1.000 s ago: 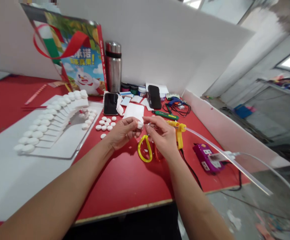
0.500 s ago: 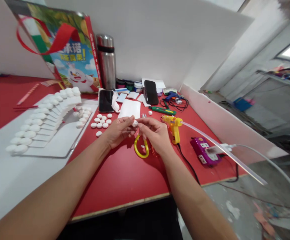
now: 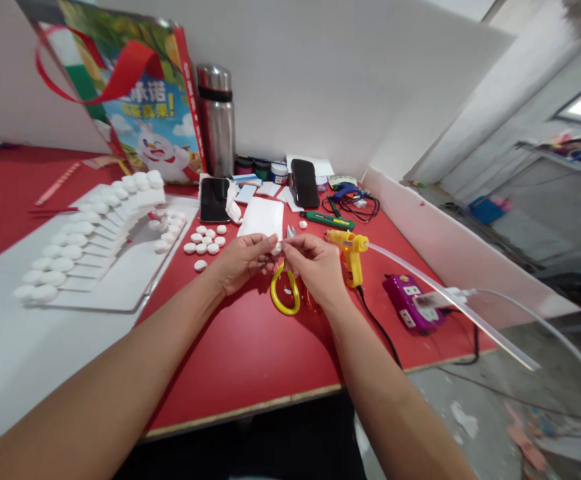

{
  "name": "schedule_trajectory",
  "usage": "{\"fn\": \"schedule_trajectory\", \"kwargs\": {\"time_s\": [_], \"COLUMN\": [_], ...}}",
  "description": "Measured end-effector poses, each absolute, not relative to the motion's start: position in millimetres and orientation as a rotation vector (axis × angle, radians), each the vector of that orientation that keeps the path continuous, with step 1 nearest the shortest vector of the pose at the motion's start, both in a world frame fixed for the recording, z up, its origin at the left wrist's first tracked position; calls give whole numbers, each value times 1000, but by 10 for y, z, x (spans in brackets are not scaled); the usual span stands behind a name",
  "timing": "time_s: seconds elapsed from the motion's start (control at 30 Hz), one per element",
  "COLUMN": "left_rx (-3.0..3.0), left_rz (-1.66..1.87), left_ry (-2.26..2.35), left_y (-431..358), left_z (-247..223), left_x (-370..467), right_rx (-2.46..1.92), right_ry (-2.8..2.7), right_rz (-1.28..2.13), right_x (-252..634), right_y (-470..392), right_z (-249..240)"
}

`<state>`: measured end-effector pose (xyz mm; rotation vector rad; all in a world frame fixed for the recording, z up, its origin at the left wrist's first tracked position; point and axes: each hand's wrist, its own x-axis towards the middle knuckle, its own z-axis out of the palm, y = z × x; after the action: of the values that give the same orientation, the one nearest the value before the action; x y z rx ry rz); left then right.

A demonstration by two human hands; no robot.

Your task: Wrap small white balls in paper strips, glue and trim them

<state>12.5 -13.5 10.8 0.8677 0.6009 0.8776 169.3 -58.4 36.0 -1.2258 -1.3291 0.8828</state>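
My left hand (image 3: 244,261) and my right hand (image 3: 316,267) meet over the red table (image 3: 230,360), both pinching a small white piece (image 3: 277,249) between their fingertips. Scissors with a yellow handle (image 3: 285,310) lie just under the hands, partly hidden by the right one. Left of my left hand sits a group of round white pieces (image 3: 201,249), with one lying apart nearer me. A sheet of white paper (image 3: 261,217) lies behind my hands. To the right of my right hand stands a yellow glue gun (image 3: 353,257) with a long clear glue stick.
Further left, a curved white model (image 3: 90,250) topped with round pieces rests on a board. At the back are a bag (image 3: 157,127), a steel flask (image 3: 217,127) and two phones (image 3: 215,200). A purple power socket (image 3: 410,303) sits right, with cables.
Both hands have shifted very slightly right in view, along with the whole scene. The white piece between the fingertips is a little more covered.
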Motion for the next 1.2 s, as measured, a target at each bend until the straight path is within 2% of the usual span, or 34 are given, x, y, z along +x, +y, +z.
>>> {"fn": "schedule_trajectory", "kwargs": {"time_s": [0.33, 0.8, 1.03, 1.2], "left_rx": [871, 926, 1472, 1788], "left_rz": [866, 965, 1239, 1261], "left_ry": [597, 643, 878, 859], "left_y": [-125, -138, -193, -219], "left_z": [104, 119, 165, 195], "left_x": [124, 143, 135, 114], "right_rx": [-1200, -1228, -1166, -1111], "right_ry": [-1303, -1546, -1212, -1141], "right_rz": [938, 693, 1081, 1223], "right_x": [1699, 1710, 1753, 1732], "right_y": [-611, -591, -554, -540], "right_z": [404, 310, 321, 311]}}
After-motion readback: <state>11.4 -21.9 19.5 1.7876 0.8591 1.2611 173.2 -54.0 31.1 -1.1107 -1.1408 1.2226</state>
